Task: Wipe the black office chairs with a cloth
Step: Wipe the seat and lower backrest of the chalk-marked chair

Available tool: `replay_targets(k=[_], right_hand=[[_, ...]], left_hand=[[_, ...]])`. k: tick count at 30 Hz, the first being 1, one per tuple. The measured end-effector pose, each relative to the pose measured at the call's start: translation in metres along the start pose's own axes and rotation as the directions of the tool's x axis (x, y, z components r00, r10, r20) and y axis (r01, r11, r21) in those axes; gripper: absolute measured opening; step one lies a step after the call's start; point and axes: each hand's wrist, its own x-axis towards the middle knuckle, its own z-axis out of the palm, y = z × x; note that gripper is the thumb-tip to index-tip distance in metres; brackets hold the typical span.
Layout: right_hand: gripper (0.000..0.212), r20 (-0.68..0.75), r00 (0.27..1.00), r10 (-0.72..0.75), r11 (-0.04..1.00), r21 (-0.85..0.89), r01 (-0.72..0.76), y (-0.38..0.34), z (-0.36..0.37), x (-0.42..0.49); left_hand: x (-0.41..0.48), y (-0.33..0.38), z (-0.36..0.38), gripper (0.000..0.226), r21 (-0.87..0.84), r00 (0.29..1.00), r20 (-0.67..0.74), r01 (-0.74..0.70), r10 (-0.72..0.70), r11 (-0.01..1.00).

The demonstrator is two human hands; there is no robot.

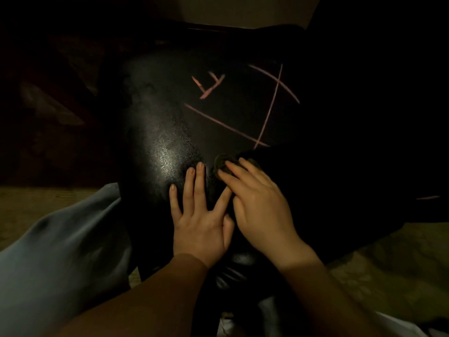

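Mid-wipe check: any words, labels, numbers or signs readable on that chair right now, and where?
No printed text, label, brand or number shows.
Pink chalk-like strokes on the black chair: loose marks, perhaps "YY", not clearly letters.
Long pink crossing lines beside them: a drawing, not writing.
The dark cloth under the right hand shows no label.

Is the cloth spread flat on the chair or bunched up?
Bunched up: the dark cloth shows as a small wad under the right hand fingertips on the black chair; most is hidden.
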Motion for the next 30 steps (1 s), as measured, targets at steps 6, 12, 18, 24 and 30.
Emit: replay_targets(k=[6,12,18,24,30], right_hand=[[0.055,-0.062,0.995,0.083,0.996,-0.040,-0.086,0.023,-0.003,0.002],[0.047,-0.231,0.866,0.444,0.888,-0.013,-0.459,0.103,-0.038,-0.001],[0.043,-0.235,0.784,0.574,0.813,0.047,-0.581,0.111,-0.044,-0.004],[0.047,-0.180,0.906,0.384,0.923,0.046,-0.382,0.069,-0.017,0.003],[0.051,-0.049,0.999,0.022,0.995,0.093,-0.018,0.005,0.007,-0.005]], left_hand=[[0.000,0.002,-0.004,0.067,-0.017,1.000,-0.003,0.007,-0.007,1.000],[0.000,0.002,-0.005,0.067,-0.024,1.000,0.012,0.007,-0.007,1.000],[-0.001,0.002,-0.005,0.066,-0.030,1.000,0.017,0.013,-0.013,0.999],[0.000,0.002,-0.005,0.066,-0.031,1.000,0.006,0.010,-0.009,0.999],[-0.001,0.000,-0.001,0.063,-0.008,1.000,-0.006,0.000,0.000,1.000]])
